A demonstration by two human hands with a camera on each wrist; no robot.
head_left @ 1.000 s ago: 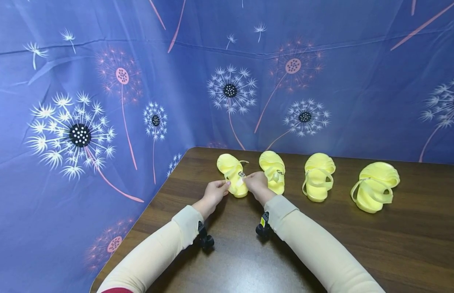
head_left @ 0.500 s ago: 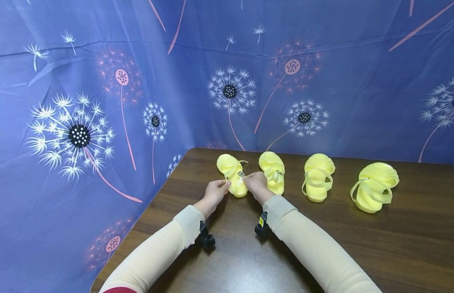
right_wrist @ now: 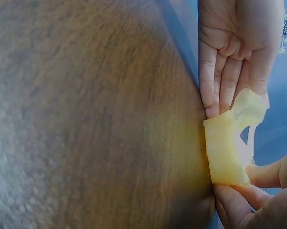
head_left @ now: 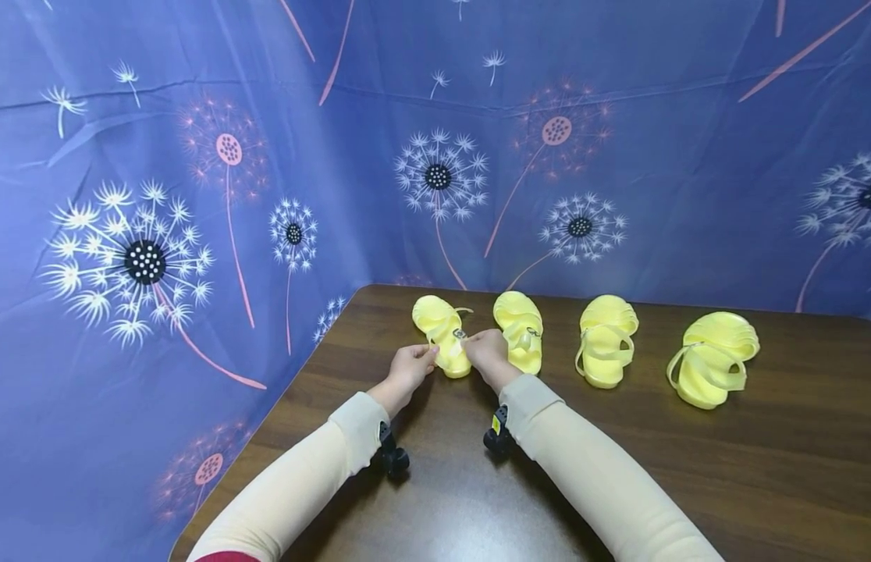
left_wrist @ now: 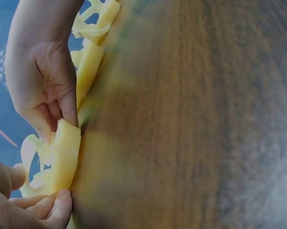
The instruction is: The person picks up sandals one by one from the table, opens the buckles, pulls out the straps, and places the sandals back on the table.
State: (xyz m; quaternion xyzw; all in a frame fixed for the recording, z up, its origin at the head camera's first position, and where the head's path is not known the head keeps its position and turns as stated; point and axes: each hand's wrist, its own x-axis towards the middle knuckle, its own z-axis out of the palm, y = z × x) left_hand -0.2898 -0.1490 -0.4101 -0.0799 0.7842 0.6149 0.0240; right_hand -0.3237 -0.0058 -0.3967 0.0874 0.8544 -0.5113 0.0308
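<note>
In the head view, the leftmost yellow sandal [head_left: 455, 364] lies toe-away on the table between both hands. My left hand [head_left: 407, 371] pinches its strap on the left side, thumb above and fingers below. On the right, my right hand [head_left: 490, 355] holds the sandal's other side near a small grey buckle [head_left: 460, 334]. The left wrist view shows the sandal's heel [left_wrist: 67, 155] standing between the two hands. From the right wrist view, my right thumb [right_wrist: 265, 174] presses the inner side of the heel, with fingers outside.
Right beside my right hand is a second yellow sandal [head_left: 518, 312], partly behind it. Two more yellow sandals, one nearer [head_left: 607, 343] and one farther right [head_left: 712, 359], stand in the same row. A blue dandelion-print cloth [head_left: 337, 156] hangs behind the brown table [head_left: 688, 468].
The head view has shifted slightly, so everything sits a little farther left. Both hands stay at the leftmost sandal with the same hold.
</note>
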